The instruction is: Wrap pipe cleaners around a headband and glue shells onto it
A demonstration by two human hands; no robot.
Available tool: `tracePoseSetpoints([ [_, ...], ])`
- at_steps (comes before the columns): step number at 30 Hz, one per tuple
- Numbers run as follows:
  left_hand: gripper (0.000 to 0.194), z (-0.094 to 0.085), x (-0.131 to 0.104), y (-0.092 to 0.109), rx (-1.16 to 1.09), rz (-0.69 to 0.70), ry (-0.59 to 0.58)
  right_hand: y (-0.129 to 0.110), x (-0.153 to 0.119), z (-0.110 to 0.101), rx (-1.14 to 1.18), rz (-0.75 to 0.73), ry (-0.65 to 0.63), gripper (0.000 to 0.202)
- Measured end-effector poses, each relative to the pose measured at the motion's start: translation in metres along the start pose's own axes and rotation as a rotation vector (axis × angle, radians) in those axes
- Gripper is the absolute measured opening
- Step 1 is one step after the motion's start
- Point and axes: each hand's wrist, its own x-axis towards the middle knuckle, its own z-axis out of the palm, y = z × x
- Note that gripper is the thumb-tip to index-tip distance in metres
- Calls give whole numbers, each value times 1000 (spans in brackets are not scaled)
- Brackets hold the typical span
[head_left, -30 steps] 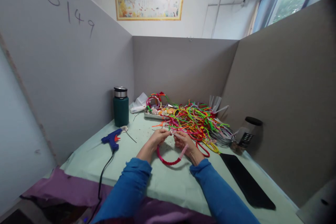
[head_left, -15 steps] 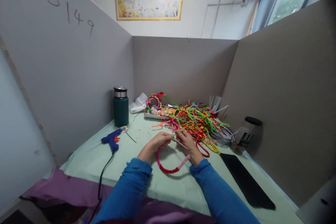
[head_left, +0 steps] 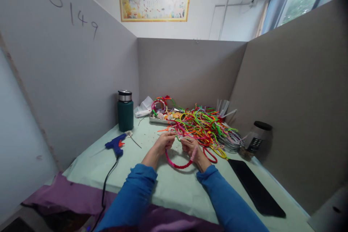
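Note:
A curved band [head_left: 181, 167] wrapped in red and pink fuzzy pipe cleaner hangs in a U below my hands, just over the tabletop. Its left end runs up under my left hand [head_left: 163, 144], whose fingers are closed in a pinch. Between the two hands stretches a short green pipe cleaner [head_left: 178, 138], gripped from both sides by the fingertips. My right hand [head_left: 193, 148] is closed too, and the pale pink end of the band lies against it. My fingers hide the exact grip on the band's upper ends.
Behind my hands spreads a heap of coloured pipe cleaners [head_left: 209, 123], beside a metal tray [head_left: 160, 120] of small decorations. A blue glue gun [head_left: 116, 144] and green bottle [head_left: 125, 114] stand left. Right are yellow-handled scissors [head_left: 219, 152], a black slab [head_left: 254, 186] and a jar [head_left: 255, 139].
My hands have moved slightly apart, with the left one higher. The band has shifted up and to the right, and its pink end now rises against my right hand.

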Motion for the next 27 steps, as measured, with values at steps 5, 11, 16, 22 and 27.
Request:
tracePoseSetpoints([
  [5, 31, -1, 4, -5, 119, 86, 91, -7, -5, 1, 173, 126, -107, 22],
  [11, 41, 1, 4, -7, 310, 166, 143, -12, -10, 2, 278, 155, -126, 23],
  [16, 34, 3, 6, -8, 370, 272, 173, -13, -11, 3, 302, 178, -168, 27],
  [22, 31, 3, 8, -9, 420, 217, 236, -9, -7, -2, 338, 206, -196, 27],
  [27, 45, 2, 6, -9, 399, 139, 155, -3, -1, -7, 332, 199, -37, 27],
])
